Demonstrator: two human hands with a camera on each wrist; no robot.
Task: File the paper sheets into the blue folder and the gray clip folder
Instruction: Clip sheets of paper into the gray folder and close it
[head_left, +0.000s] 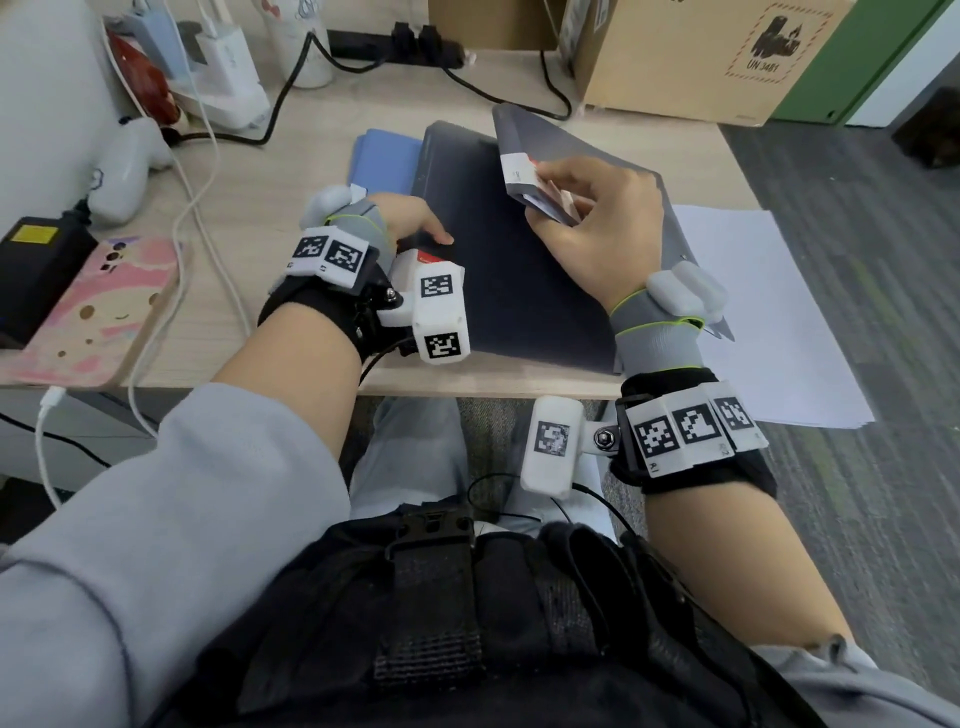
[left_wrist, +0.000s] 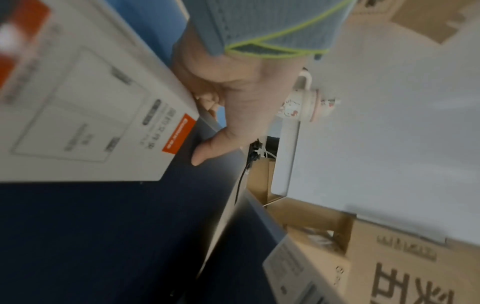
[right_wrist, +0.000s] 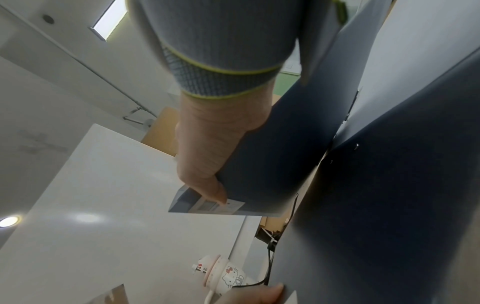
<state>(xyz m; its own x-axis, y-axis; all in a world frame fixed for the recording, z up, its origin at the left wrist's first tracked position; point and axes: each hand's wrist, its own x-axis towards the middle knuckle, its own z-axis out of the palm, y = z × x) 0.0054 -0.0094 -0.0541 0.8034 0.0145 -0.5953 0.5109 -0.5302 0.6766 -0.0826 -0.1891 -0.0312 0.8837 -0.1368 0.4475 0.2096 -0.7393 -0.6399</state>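
Observation:
The gray clip folder (head_left: 519, 291) lies open on the desk, dark inside. My left hand (head_left: 415, 228) pinches its left edge, thumb (left_wrist: 207, 152) on top and fingers curled underneath, beside a white label with an orange patch (left_wrist: 91, 102). My right hand (head_left: 587, 218) grips the raised front cover (head_left: 566, 140) at its labelled edge, thumb (right_wrist: 210, 189) on the label, and holds it tilted up. The blue folder (head_left: 387, 161) lies flat behind the left hand, partly under the gray one. A stack of white paper sheets (head_left: 769, 312) lies on the desk at the right, overhanging the edge.
A cardboard box (head_left: 701, 57) stands at the back right. Cables (head_left: 291, 93), chargers and a power strip crowd the back left. A pink phone (head_left: 98, 306) and a black adapter (head_left: 36, 270) lie at the left. A patterned mug (right_wrist: 228, 275) stands behind.

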